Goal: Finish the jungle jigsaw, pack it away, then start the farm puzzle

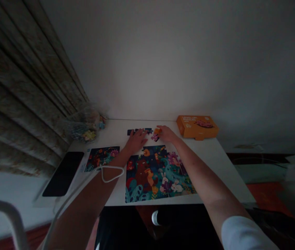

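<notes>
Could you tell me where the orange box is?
Head view: the orange puzzle box sits at the far right of the table, past the right hand.

Nothing reliably legible. White two-line lettering on top of orange puzzle box (197, 127), near its left end, too blurred to read; only a pink picture beside it.

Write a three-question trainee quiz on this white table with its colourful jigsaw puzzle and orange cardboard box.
1. True or false: a thin white cord loops around the forearm behind the left hand.
2. Which hand is nearer the small pink jigsaw piece, the left or the right hand?
3. Fill in the blank: the orange cardboard box sits at the far ____ corner of the white table.

Key: 1 true; 2 right; 3 right.
</notes>
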Motion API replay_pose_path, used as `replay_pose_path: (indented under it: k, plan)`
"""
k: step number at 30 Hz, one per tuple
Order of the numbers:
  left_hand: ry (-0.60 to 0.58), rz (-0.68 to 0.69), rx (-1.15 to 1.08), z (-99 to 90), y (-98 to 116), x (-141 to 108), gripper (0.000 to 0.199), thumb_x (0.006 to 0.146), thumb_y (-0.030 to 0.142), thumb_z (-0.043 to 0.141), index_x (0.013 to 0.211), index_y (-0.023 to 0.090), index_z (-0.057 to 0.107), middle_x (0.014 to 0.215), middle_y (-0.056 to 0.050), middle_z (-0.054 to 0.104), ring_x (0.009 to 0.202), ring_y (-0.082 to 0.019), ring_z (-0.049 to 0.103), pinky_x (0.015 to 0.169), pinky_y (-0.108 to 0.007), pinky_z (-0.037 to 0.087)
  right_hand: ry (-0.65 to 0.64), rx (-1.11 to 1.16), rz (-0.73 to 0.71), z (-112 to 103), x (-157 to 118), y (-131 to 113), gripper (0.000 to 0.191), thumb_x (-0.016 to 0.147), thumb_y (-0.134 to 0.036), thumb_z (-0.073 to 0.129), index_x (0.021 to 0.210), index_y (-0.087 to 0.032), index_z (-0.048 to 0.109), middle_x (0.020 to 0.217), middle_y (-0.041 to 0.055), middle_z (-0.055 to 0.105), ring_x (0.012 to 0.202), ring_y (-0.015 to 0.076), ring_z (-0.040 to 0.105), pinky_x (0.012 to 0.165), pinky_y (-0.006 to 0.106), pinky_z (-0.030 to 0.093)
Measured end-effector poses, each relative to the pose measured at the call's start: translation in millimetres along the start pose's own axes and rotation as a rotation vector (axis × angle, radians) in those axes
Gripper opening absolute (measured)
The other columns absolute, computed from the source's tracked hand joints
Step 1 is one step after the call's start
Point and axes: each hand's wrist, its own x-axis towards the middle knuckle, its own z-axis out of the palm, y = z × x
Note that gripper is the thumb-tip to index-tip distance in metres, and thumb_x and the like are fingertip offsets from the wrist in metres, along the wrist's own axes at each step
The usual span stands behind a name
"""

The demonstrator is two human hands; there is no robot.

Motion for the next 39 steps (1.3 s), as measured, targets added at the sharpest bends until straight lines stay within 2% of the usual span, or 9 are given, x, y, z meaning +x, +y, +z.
replay_pose_path:
  k: [3,6,10,17,22,25,29,33,39]
  plan:
    - [-0.016,0.141,0.012,8.1,18.9,2.8,0.045,0.108,0.035,0.041,0.151,0.028,0.053,0.162,-0.011,0.047,0.151,-0.029,0.041,0.126,-0.064,0.018,0.035,0.161,0.03,3.1,5.8,-2.7,0.042,0.085,-0.019,0.075,0.127,-0.015,0.071,0.12,0.013,0.077,0.109,0.0221,0.072,0.095,0.029,0.053]
    - [-0.031,0.164,0.024,15.5,31.5,3.4,0.045,0.108,0.037,0.039,0.149,0.027,0.056,0.158,-0.011,0.052,0.15,-0.029,0.043,0.125,-0.067,0.018,0.137,0.282,0.106,2.4,9.3,-1.7,0.021,0.091,-0.019,0.064,0.108,-0.015,0.077,0.103,0.0115,0.08,0.093,0.0207,0.075,0.086,0.029,0.056]
    - [0.004,0.113,0.044,21.9,42.3,5.4,0.047,0.109,0.041,0.037,0.151,0.026,0.054,0.159,-0.013,0.05,0.151,-0.031,0.04,0.125,-0.068,0.021,0.356,0.2,0.078,1.0,2.1,5.1,0.026,0.098,-0.02,0.054,0.113,-0.018,0.075,0.112,0.0119,0.078,0.103,0.0227,0.073,0.095,0.035,0.054]
    - [0.032,-0.042,0.008,12.9,52.1,1.7,0.05,0.108,0.045,0.038,0.153,0.026,0.049,0.168,-0.012,0.036,0.154,-0.03,0.035,0.125,-0.062,0.024,0.273,0.014,-0.006,3.9,-43.0,24.7,0.044,0.093,-0.004,0.046,0.123,-0.016,0.075,0.142,0.0142,0.066,0.13,0.0264,0.062,0.113,0.042,0.046]
    - [0.075,-0.118,0.016,0.9,43.5,-47.5,0.047,0.107,0.043,0.043,0.142,0.017,0.059,0.152,-0.016,0.056,0.14,-0.03,0.052,0.119,-0.048,0.037,0.35,0.037,-0.047,17.5,-107.7,33.3,0.037,0.102,-0.033,0.054,0.128,-0.015,0.071,0.138,0.0167,0.067,0.129,0.0269,0.062,0.115,0.042,0.045]
    - [0.077,-0.123,0.037,1.7,47.3,-72.8,0.046,0.106,0.044,0.046,0.14,0.016,0.059,0.145,-0.017,0.06,0.134,-0.031,0.054,0.115,-0.046,0.04,0.316,0.016,-0.091,35.0,-139.9,17.4,0.05,0.103,-0.047,0.052,0.14,-0.015,0.063,0.149,0.0174,0.059,0.139,0.0291,0.055,0.117,0.048,0.042]
    - [0.078,-0.124,0.084,4.8,63.3,-74.4,0.045,0.104,0.044,0.049,0.135,0.014,0.06,0.134,-0.018,0.062,0.126,-0.034,0.055,0.108,-0.046,0.042,0.22,-0.088,-0.114,49.7,-151.9,-22.5,0.057,0.108,-0.051,0.037,0.156,-0.02,0.045,0.162,0.0149,0.046,0.15,0.0322,0.04,0.12,0.061,0.031]
    - [0.071,-0.158,0.128,3.0,74.5,-59.4,0.039,0.103,0.042,0.048,0.125,0.015,0.063,0.122,-0.02,0.063,0.118,-0.035,0.056,0.101,-0.048,0.042,0.206,-0.178,-0.153,46.5,-143.3,-50.3,0.054,0.111,-0.045,0.028,0.153,-0.019,0.047,0.154,0.0171,0.054,0.143,0.0311,0.046,0.117,0.056,0.032]
    - [0.072,-0.207,0.175,2.6,76.4,-41.8,0.036,0.102,0.039,0.05,0.12,0.01,0.062,0.123,-0.022,0.062,0.118,-0.037,0.056,0.1,-0.047,0.041,0.249,-0.276,-0.086,35.4,-120.1,-59.8,0.055,0.11,-0.051,0.029,0.128,-0.013,0.065,0.127,0.0197,0.067,0.12,0.0326,0.058,0.102,0.046,0.043]
